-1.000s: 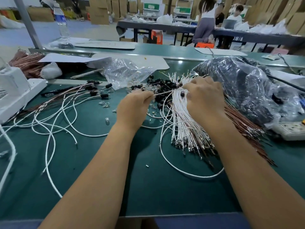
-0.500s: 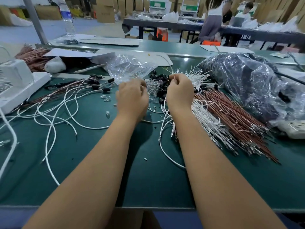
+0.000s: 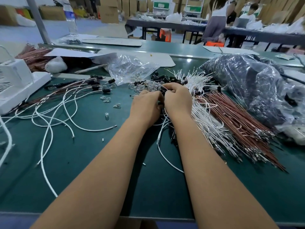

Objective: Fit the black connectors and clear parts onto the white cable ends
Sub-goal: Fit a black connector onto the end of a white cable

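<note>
Tabletop (image 3: 82,187): dark green mat, smooth, faintly glossy, its near edge at the bottom of view. Two bare forearms run up from that edge and meet mid-table.

Loose white cables (image 3: 49,123): thin, round, limp, looping over the mat at left, some tipped with small black cylinders. At right, a dense fan of white cable ends (image 3: 208,129) lies beside a sheaf of copper-brown wires (image 3: 239,123), stiff and straight, with metal tips.

Left hand (image 3: 146,108): knuckles up, fingers curled down; what they hold is hidden. Right hand (image 3: 177,100): touching the left, fingers curled tight, grip pinching a thin white cable (image 3: 162,87) that arcs off its fingertips to the left.

Just beyond the hands: a heap of black connectors (image 3: 166,78), short and barrel-shaped, and a scatter of clear parts (image 3: 145,86), small, glassy, rounded. A few more clear ones lie singly on the mat to the left.

Further back: a crumpled clear bag (image 3: 130,68); at right a large dark bag (image 3: 247,85), wrinkled and shiny. White plastic unit (image 3: 18,83) at far left.

Room: a water bottle (image 3: 71,17), cardboard boxes, long dark tables, two people standing at them.
</note>
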Tool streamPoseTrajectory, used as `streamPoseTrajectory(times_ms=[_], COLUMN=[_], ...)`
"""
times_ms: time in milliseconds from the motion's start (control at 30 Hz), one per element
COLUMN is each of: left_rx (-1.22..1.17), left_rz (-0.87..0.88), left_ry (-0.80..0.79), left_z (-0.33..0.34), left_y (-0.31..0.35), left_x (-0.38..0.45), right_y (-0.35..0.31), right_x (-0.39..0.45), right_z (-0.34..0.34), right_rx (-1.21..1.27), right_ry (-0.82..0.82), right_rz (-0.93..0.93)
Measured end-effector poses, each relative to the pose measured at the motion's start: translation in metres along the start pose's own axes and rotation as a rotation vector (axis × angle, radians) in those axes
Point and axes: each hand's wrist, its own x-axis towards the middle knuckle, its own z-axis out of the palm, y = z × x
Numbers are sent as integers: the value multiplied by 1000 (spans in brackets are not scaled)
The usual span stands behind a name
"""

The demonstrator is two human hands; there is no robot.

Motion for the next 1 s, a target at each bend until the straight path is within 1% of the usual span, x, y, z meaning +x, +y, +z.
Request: streamPoseTrajectory(times_ms=[67, 100, 200, 300, 433, 600, 733, 867, 933, 1000], left_rx=[-32, -72, -332, -506, -715, -814, -1040, -1208, -1183, -1067], left_rz=[12, -1, -131, -227, -294, -303, -376, -454, -439, -379], left_ry=[7, 36, 156, 196, 216, 212, 187, 168, 111, 48], left_z=[0, 0, -6, -12, -15, -18, -24, -33, -35, -34], left_y=[1, 0, -5, -12, -19, -23, -21, -17, -15, -13], left_x=[0, 0, 2, 4, 6, 4, 2, 3, 3, 2], right_y=[-2, -3, -4, -2, -4, -6, -4, -1, -2, -1], right_x=[2, 2, 1, -2, -5, 1, 1, -2, -3, -4], right_z=[2, 3, 6, 6, 5, 1, -4, -1, -2, -3], right_rx=[11, 24, 99, 122, 70, -78, -213, -508, -623, -670], right_ry=[21, 26, 40, 58, 42, 38, -9, 42, 54, 57], right_rz=[34, 51, 72, 49, -23, -98, -152, -167, -138, -113])
